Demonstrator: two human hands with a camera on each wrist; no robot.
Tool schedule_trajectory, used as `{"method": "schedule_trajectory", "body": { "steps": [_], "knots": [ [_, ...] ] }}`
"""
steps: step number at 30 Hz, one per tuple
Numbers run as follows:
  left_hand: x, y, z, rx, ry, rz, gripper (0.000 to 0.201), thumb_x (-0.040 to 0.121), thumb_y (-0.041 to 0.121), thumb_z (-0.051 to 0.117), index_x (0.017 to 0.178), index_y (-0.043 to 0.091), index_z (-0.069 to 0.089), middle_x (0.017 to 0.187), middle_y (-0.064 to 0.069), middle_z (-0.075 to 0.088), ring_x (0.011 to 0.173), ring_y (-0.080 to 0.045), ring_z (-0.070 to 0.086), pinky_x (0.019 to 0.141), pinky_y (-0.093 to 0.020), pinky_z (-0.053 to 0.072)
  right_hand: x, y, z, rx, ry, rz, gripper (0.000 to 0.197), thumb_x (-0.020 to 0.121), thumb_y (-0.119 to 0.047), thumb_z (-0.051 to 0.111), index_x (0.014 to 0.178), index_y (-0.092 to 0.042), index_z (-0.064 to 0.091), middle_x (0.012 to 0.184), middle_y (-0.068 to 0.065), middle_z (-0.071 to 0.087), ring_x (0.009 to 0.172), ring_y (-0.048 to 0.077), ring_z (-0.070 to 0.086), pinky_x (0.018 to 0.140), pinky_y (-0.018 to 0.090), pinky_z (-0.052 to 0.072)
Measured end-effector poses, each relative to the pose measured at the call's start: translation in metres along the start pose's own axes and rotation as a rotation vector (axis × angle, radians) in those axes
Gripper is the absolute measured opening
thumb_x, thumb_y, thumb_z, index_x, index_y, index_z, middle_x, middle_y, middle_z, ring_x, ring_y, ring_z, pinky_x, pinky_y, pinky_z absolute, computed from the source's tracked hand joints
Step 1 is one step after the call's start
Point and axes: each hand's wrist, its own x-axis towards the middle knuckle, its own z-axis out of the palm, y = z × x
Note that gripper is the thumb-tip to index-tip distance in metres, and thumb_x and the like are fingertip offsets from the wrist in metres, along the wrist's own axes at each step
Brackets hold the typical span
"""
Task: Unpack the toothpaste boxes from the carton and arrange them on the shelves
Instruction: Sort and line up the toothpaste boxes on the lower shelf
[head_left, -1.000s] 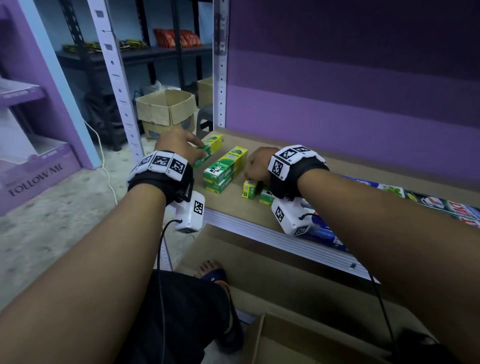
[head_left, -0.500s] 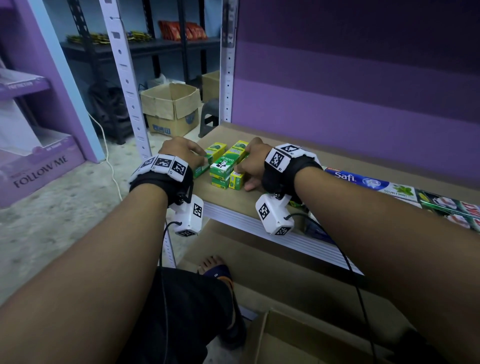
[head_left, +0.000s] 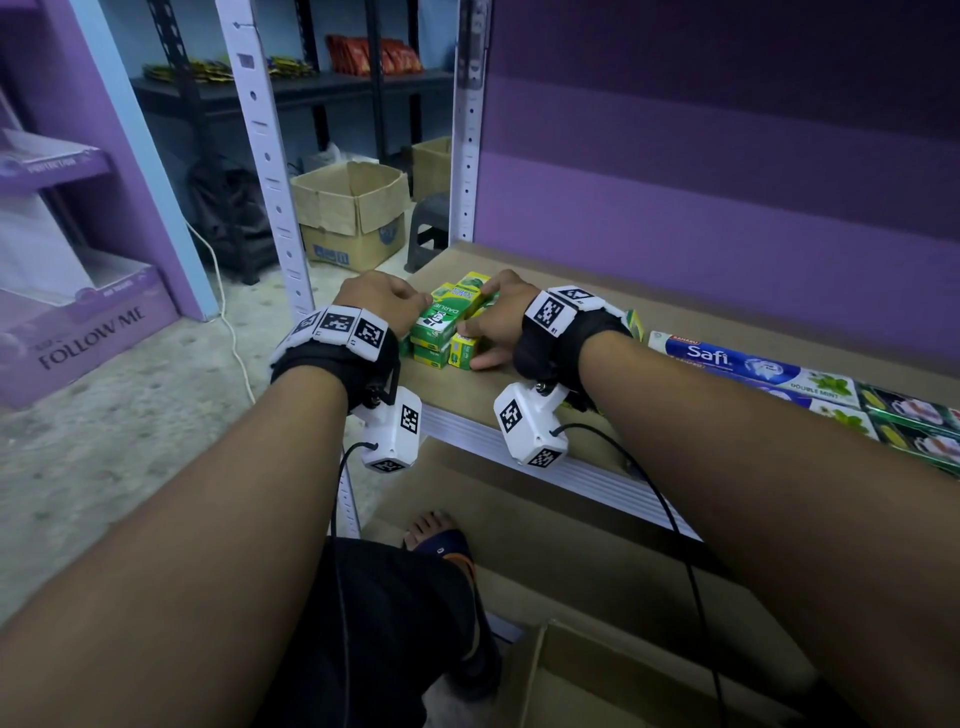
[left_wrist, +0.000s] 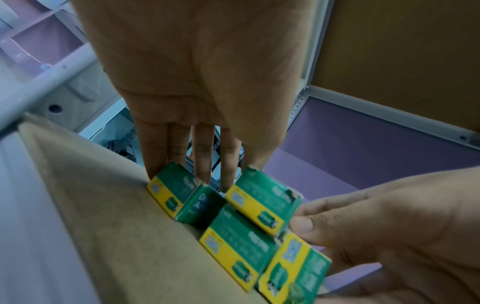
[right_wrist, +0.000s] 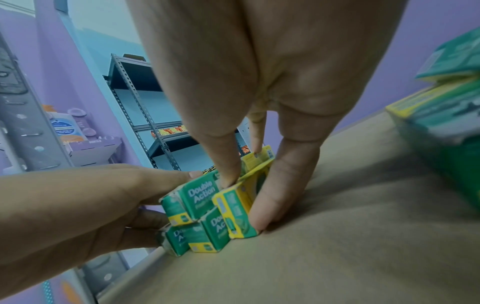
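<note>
**Q:** Cardboard at the near edge, what is it?

**A:** An open carton (head_left: 649, 675) on the floor beside the person's sandalled foot (head_left: 441, 540), below the shelf (head_left: 519, 400).

**Q:** And one step farther in?

**A:** Both forearms reach over the shelf's front lip. Each wrist carries a black strap with a white marker-printed camera block: left camera (head_left: 392, 434), right camera (head_left: 532, 423).

**Q:** How do the hands stand?

**A:** The left hand (head_left: 382, 304) lies with straight fingers (left_wrist: 202, 164) against the left side and far ends of the green-and-yellow toothpaste boxes (head_left: 447, 327). The right hand (head_left: 493, 325) presses from the opposite side: its thumb (right_wrist: 275, 195) lies on the shelf board against the outermost box, and another finger rests on top of the pile. The boxes are squeezed between the two hands.

**Q:** Where exactly are those boxes?

**A:** At the left end of the shelf, near its front edge, stacked in two layers with their ends toward the person. The right wrist view reads "Double Action" on them.

**Q:** Farther along?

**A:** To the right lies a row of long Safi boxes (head_left: 753, 366), then darker green boxes (head_left: 914, 415). A purple back panel (head_left: 727, 182) closes the shelf.

**Q:** And beyond?

**A:** An open brown box (head_left: 353, 213) on the floor, a dark stool (head_left: 428, 228), and a dark rack (head_left: 311, 88) with orange packets.
</note>
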Motion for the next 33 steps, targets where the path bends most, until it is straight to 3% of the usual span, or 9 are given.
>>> {"method": "schedule_trajectory", "body": {
  "steps": [5, 9, 12, 16, 20, 23, 25, 28, 33],
  "knots": [
    [0.001, 0.001, 0.000, 0.010, 0.018, 0.004, 0.029, 0.089, 0.049, 0.061, 0.091, 0.025, 0.076, 0.085, -0.002, 0.073, 0.071, -0.016, 0.061, 0.060, -0.021, 0.038, 0.008, 0.000, 0.006, 0.095, 0.008, 0.003, 0.059, 0.079, -0.003, 0.077, 0.123, -0.022, 0.043, 0.111, 0.008, 0.044, 0.080, 0.037, 0.067, 0.058, 0.047, 0.061],
    [0.003, 0.002, 0.002, 0.031, 0.021, -0.001, 0.029, 0.089, 0.050, 0.060, 0.090, 0.025, 0.075, 0.086, -0.001, 0.070, 0.069, -0.017, 0.060, 0.060, -0.022, 0.037, 0.013, 0.002, 0.006, 0.128, -0.003, 0.015, 0.058, 0.081, 0.002, 0.074, 0.123, -0.025, 0.044, 0.123, 0.010, 0.041, 0.092, 0.040, 0.062, 0.060, 0.048, 0.061],
    [0.003, 0.004, 0.002, 0.059, 0.015, 0.001, 0.030, 0.090, 0.050, 0.059, 0.091, 0.025, 0.075, 0.085, -0.001, 0.068, 0.066, -0.016, 0.057, 0.062, -0.022, 0.037, 0.014, 0.004, 0.004, 0.130, -0.006, 0.011, 0.051, 0.083, 0.004, 0.071, 0.116, -0.027, 0.047, 0.120, 0.012, 0.044, 0.087, 0.038, 0.064, 0.060, 0.048, 0.061],
    [0.002, 0.008, 0.002, 0.086, 0.038, 0.024, 0.025, 0.090, 0.044, 0.061, 0.097, 0.024, 0.074, 0.085, 0.001, 0.063, 0.074, -0.017, 0.056, 0.068, -0.023, 0.040, 0.012, 0.005, -0.007, 0.075, -0.013, -0.036, 0.043, 0.083, 0.001, 0.072, 0.116, -0.021, 0.056, 0.114, 0.012, 0.057, 0.089, 0.034, 0.069, 0.066, 0.045, 0.062],
    [-0.002, 0.018, 0.000, 0.079, 0.060, 0.092, 0.022, 0.090, 0.033, 0.059, 0.103, 0.022, 0.074, 0.100, -0.002, 0.071, 0.084, -0.020, 0.063, 0.074, -0.025, 0.049, 0.001, 0.002, -0.026, 0.046, -0.008, -0.049, 0.026, 0.085, -0.001, 0.070, 0.103, -0.018, 0.063, 0.099, 0.012, 0.062, 0.066, 0.028, 0.072, 0.062, 0.042, 0.062],
    [-0.007, 0.032, 0.001, 0.083, 0.061, 0.155, 0.020, 0.089, 0.030, 0.059, 0.101, 0.024, 0.074, 0.106, -0.001, 0.070, 0.095, -0.020, 0.064, 0.077, -0.025, 0.048, -0.011, 0.000, -0.049, -0.060, -0.040, -0.123, 0.035, 0.085, 0.002, 0.067, 0.119, -0.008, 0.062, 0.095, 0.008, 0.063, 0.079, 0.026, 0.070, 0.063, 0.035, 0.061],
    [-0.011, 0.044, 0.002, 0.103, 0.046, 0.189, 0.017, 0.089, 0.030, 0.060, 0.099, 0.027, 0.073, 0.110, 0.002, 0.069, 0.099, -0.019, 0.063, 0.076, -0.023, 0.044, -0.021, 0.001, -0.065, -0.080, -0.025, -0.139, 0.028, 0.085, 0.002, 0.067, 0.110, -0.010, 0.065, 0.101, 0.011, 0.065, 0.084, 0.027, 0.070, 0.065, 0.036, 0.062],
    [-0.017, 0.062, 0.005, 0.107, 0.026, 0.246, 0.016, 0.089, 0.030, 0.061, 0.099, 0.028, 0.073, 0.114, 0.004, 0.068, 0.105, -0.017, 0.061, 0.082, -0.023, 0.044, -0.039, 0.003, -0.090, -0.106, 0.003, -0.146, 0.016, 0.087, -0.001, 0.066, 0.088, -0.016, 0.064, 0.095, 0.007, 0.067, 0.069, 0.021, 0.073, 0.065, 0.038, 0.063],
    [-0.030, 0.090, 0.020, 0.093, -0.053, 0.349, 0.017, 0.088, 0.030, 0.066, 0.102, 0.023, 0.074, 0.106, 0.003, 0.070, 0.097, -0.012, 0.061, 0.080, -0.020, 0.042, -0.073, 0.011, -0.124, -0.100, 0.093, -0.114, 0.014, 0.091, 0.000, 0.061, 0.091, -0.013, 0.067, 0.082, 0.008, 0.063, 0.051, 0.022, 0.070, 0.056, 0.035, 0.062]
  ]
}}
